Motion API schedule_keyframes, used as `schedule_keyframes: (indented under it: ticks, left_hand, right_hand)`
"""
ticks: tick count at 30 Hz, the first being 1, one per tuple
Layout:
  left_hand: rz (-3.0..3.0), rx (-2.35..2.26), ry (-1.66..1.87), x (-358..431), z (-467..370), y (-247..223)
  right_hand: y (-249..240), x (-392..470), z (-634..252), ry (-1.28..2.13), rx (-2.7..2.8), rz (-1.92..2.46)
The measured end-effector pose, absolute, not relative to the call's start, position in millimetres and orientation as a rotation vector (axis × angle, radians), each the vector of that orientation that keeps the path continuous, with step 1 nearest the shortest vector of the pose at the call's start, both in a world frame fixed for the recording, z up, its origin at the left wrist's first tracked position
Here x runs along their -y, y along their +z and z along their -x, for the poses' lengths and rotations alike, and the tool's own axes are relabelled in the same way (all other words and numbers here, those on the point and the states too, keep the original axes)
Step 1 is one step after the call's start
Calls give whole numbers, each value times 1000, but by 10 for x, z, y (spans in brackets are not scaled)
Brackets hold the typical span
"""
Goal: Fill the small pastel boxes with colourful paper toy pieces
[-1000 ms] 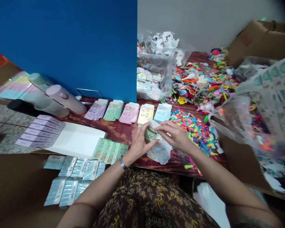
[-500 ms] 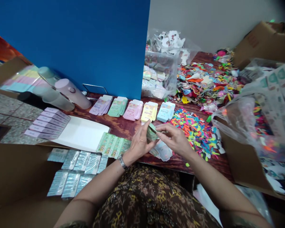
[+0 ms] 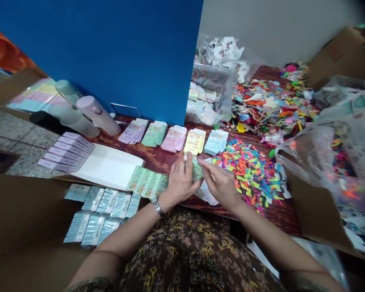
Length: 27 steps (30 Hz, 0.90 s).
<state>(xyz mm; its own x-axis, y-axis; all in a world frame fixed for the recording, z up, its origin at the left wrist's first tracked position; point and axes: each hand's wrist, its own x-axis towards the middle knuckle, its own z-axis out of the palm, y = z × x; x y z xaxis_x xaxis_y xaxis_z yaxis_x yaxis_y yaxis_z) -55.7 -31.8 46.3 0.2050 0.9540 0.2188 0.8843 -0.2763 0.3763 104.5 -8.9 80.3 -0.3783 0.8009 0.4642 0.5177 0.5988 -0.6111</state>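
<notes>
A small green box (image 3: 197, 171) is between my hands just above the table's front edge. My left hand (image 3: 179, 181) grips it from the left, thumb below and index finger along the top. The fingers of my right hand (image 3: 221, 182) close together at its right edge, pressing there. Under the hands lie clear plastic pieces (image 3: 209, 196), partly hidden. A row of green boxes (image 3: 148, 181) stands left of my left hand. Behind my hands are stacks of flat cards in yellow (image 3: 195, 141), blue (image 3: 216, 142), pink (image 3: 174, 138), green (image 3: 154, 133) and purple (image 3: 134, 131).
Bright small plastic pieces (image 3: 252, 170) are heaped at right, with mixed trinkets (image 3: 261, 105) behind. Purple boxes (image 3: 67, 152) sit on a white tray (image 3: 111, 166). Wrapped packs (image 3: 89, 227) fill a carton (image 3: 24, 227) at lower left. Bottles (image 3: 99, 115) stand by a blue panel (image 3: 109, 52).
The green box has tilted down flatter, and its dark open-looking edge no longer shows. My left fingers have spread over it; my right fingers have moved to its side. The view has shifted slightly.
</notes>
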Motion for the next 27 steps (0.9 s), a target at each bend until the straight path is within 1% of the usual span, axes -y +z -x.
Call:
schedule_keyframes:
  ticks: [4, 10, 12, 19, 27]
  left_hand:
    - [-2273, -1777, 586, 371, 596, 475]
    - [-2285, -1825, 510, 519, 718, 504]
    - [-2301, -1833, 492, 549, 757, 509]
    - [-2392, -1849, 449, 583, 789, 485]
    - [-2438, -1850, 379, 581, 766, 494]
  right_hand:
    - [649, 221, -929, 550, 1929, 1070]
    - [481, 221, -881, 1066, 1689, 1074]
    - [486, 180, -907, 1139, 1715, 1047]
    - [590, 175, -969, 997, 1912, 1087]
    - [608, 341, -887, 653, 2029, 1128]
